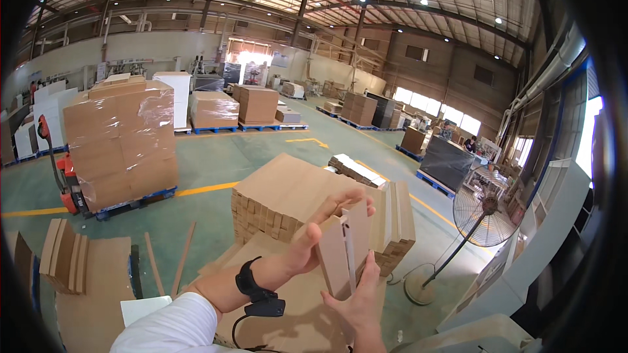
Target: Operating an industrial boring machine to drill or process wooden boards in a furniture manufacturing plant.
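A large warehouse hall is seen, with a green floor marked by yellow lines and a trussed roof lit from above. Open floor is left between the stacks toward 11 and 12 o'clock; the lane toward 1 o'clock is bordered by pallets. At 9 o'clock a tall wrapped stack of cartons is carried on a blue pallet, with an orange pallet jack just beside its left edge. Further wrapped pallets are lined up at 12 o'clock. Directly ahead, a pile of flat cardboard pieces is stacked edge to edge, and more cardboard sheets are spread at 8 o'clock. A pedestal fan is stood at 3 o'clock, near the pile's right edge.

A thin beige panel piece with a narrow pale strip down its face is held upright in front of the pile. The left hand is wrapped around its upper left edge, fingers curled over the top. The right hand is pressed against its lower edge from below, fingers together. A black band is worn on the left wrist.
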